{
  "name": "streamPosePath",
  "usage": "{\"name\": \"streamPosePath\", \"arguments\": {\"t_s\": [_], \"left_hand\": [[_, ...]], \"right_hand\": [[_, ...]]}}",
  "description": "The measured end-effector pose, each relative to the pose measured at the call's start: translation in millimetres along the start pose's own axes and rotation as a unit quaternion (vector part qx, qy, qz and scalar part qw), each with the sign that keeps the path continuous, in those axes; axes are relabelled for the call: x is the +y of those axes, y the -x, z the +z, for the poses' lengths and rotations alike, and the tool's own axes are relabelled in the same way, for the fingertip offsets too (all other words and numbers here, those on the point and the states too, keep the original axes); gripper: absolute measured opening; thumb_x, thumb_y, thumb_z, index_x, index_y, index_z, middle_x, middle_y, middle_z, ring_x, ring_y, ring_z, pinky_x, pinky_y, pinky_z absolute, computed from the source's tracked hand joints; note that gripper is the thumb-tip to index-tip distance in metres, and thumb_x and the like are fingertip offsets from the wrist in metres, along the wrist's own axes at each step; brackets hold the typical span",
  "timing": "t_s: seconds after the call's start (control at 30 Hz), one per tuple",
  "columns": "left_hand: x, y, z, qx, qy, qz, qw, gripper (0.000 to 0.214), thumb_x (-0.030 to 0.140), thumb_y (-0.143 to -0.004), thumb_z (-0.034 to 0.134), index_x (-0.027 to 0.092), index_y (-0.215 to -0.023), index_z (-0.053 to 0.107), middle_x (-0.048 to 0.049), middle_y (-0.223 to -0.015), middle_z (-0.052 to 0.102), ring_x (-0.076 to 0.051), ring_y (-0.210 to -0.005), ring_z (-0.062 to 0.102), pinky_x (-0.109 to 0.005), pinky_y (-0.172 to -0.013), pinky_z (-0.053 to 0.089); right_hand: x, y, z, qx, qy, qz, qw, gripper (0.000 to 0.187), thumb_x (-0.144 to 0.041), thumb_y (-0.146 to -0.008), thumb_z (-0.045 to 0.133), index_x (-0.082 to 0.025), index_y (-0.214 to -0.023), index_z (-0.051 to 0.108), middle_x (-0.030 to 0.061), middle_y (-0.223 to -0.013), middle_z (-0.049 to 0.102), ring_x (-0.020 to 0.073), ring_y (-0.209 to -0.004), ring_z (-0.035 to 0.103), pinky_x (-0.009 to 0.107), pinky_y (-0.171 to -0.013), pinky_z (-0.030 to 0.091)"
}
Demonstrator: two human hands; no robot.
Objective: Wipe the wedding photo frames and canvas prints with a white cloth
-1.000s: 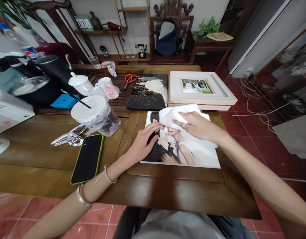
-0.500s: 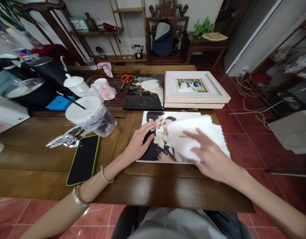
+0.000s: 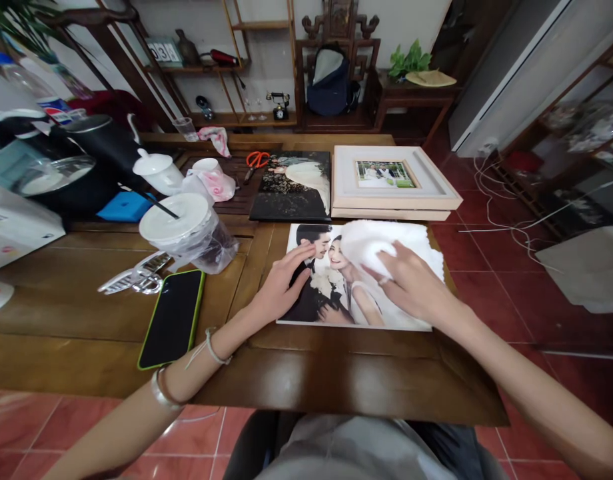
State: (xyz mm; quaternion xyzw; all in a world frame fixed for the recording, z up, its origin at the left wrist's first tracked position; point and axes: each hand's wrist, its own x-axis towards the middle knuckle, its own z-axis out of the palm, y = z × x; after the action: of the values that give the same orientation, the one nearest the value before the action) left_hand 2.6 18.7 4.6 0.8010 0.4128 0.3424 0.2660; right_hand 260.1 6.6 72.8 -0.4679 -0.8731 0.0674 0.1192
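A large photo print (image 3: 331,293) of a couple lies flat on the wooden table in front of me. My left hand (image 3: 285,283) rests on its left part, fingers outstretched and flat. On its upper right my right hand (image 3: 406,280) presses down a thin white cloth (image 3: 416,237) with bent fingers. The cloth covers that corner, and its ragged edge reaches the print's right side. Behind the print lie a dark photo panel (image 3: 299,193) and a white picture frame (image 3: 431,183) on top of another flat piece.
Left of the print are a phone (image 3: 171,320), a clear hair clip (image 3: 136,275) and a lidded cup (image 3: 179,223) with a straw. Farther back lie orange-handled scissors (image 3: 257,161) near a white teapot (image 3: 159,172). The table's right edge (image 3: 479,360) drops to red floor tiles.
My right hand has moved the white cloth up and slightly left across the print, baring its lower right part. My left hand stays in the same place on the print.
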Motion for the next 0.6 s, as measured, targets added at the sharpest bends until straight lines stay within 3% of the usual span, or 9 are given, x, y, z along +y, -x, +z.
{"name": "streamPosePath", "arguments": {"t_s": [0.1, 0.2, 0.3, 0.43, 0.5, 0.6], "left_hand": [[4.0, -0.7, -3.7, 0.042, 0.035, -0.014, 0.998, 0.035, 0.028, -0.097, 0.041, 0.021, -0.129, 0.053, -0.0110, -0.137, 0.054, -0.023, -0.132, 0.045, -0.043, -0.112, 0.032], [7.8, -0.8, -8.3, 0.131, 0.103, -0.037, 0.985, 0.036, 0.034, -0.098, 0.040, 0.019, -0.126, 0.056, -0.0112, -0.134, 0.057, -0.023, -0.127, 0.049, -0.041, -0.111, 0.033], [10.3, 0.0, -10.3, 0.179, 0.179, -0.059, 0.965, 0.039, 0.039, -0.097, 0.040, 0.018, -0.125, 0.056, -0.0114, -0.133, 0.057, -0.024, -0.126, 0.051, -0.041, -0.110, 0.034], [12.3, 0.0, -9.9, 0.191, 0.238, -0.094, 0.948, 0.038, 0.041, -0.097, 0.040, 0.019, -0.123, 0.056, -0.0115, -0.133, 0.056, -0.024, -0.126, 0.052, -0.038, -0.103, 0.044], [12.4, -0.6, -10.2, 0.207, 0.254, -0.127, 0.936, 0.037, 0.043, -0.096, 0.040, 0.022, -0.122, 0.055, -0.0106, -0.134, 0.054, -0.026, -0.124, 0.054, -0.034, -0.089, 0.053], [11.7, -1.3, -11.9, 0.252, 0.265, -0.182, 0.913, 0.033, 0.045, -0.093, 0.046, 0.025, -0.116, 0.056, -0.0075, -0.141, 0.046, -0.028, -0.122, 0.056, -0.026, -0.068, 0.059]], "right_hand": [[-16.2, -27.4, 13.0, -0.001, 0.014, -0.007, 1.000, 0.030, -0.009, -0.078, 0.047, -0.012, -0.103, 0.063, 0.0204, -0.125, 0.059, 0.0377, -0.130, 0.041, 0.061, -0.102, 0.033], [-43.1, -34.6, 26.5, -0.034, 0.007, -0.073, 0.997, 0.032, -0.016, -0.078, 0.056, -0.017, -0.108, 0.066, 0.0151, -0.143, 0.047, 0.0370, -0.138, 0.029, 0.063, -0.108, 0.021], [-64.3, -19.1, 35.6, -0.081, -0.018, -0.170, 0.982, 0.029, -0.022, -0.077, 0.062, -0.021, -0.105, 0.069, 0.0129, -0.150, 0.037, 0.0376, -0.141, 0.020, 0.066, -0.110, 0.010], [-71.5, 14.1, 33.0, -0.107, -0.071, -0.265, 0.956, 0.023, -0.021, -0.076, 0.062, -0.024, -0.097, 0.072, 0.0065, -0.153, 0.032, 0.0323, -0.144, 0.011, 0.060, -0.114, 0.000], [-68.5, 27.1, 28.7, -0.113, -0.088, -0.275, 0.951, 0.019, -0.021, -0.075, 0.062, -0.025, -0.091, 0.073, 0.0027, -0.153, 0.034, 0.0274, -0.145, 0.012, 0.054, -0.116, -0.001], [-63.4, 38.6, 28.7, -0.084, -0.065, -0.238, 0.965, 0.014, -0.020, -0.075, 0.061, -0.023, -0.081, 0.073, 0.0022, -0.154, 0.032, 0.0259, -0.145, 0.014, 0.052, -0.117, 0.001]]}}
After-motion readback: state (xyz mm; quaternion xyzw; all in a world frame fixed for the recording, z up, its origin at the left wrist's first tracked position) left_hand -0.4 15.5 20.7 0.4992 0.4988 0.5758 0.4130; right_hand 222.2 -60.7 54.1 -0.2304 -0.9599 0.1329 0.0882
